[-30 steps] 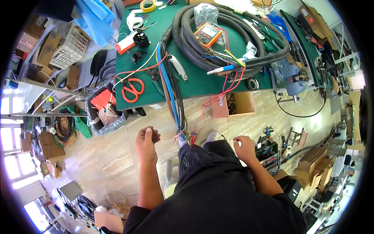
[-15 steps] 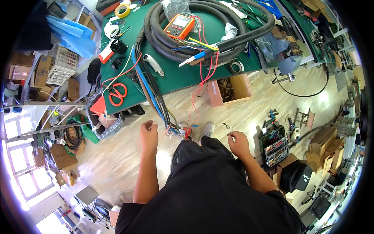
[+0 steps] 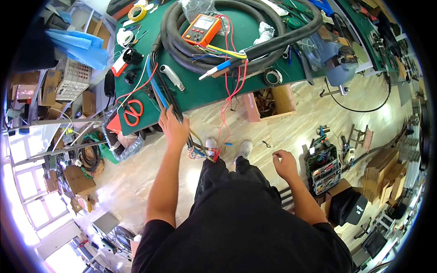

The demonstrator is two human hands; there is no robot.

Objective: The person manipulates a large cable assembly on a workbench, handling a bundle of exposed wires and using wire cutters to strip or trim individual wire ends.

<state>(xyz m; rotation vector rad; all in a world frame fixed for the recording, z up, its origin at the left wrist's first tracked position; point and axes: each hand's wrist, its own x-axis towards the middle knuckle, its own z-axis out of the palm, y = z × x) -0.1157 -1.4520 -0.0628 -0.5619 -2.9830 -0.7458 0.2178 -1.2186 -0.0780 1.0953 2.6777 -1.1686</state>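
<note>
My left hand (image 3: 174,125) has its fingers on the bundle of blue, brown and black cables (image 3: 160,85) hanging over the front edge of the green table (image 3: 136,79). The bundle's loose wire ends dangle by my legs, with red leads (image 3: 223,118). My right hand (image 3: 284,164) hangs by my right side, fingers curled, holding nothing. On the table lie red scissors (image 3: 133,113), a silver utility knife (image 3: 172,77), an orange meter (image 3: 201,29) and a thick black cable coil (image 3: 168,45) with a blue-tipped end.
A wooden box (image 3: 282,102) stands under the table, and an open toolbox (image 3: 324,170) is on the floor to the right near cardboard (image 3: 378,173). A lined bin (image 3: 129,150) and shelving (image 3: 54,123) are at left. A metal vise-like machine (image 3: 339,73) is at right.
My left hand has risen forward from beside my body and closed on the cable bundle. The table has shifted left and up in view. My right hand stays low and curled.
</note>
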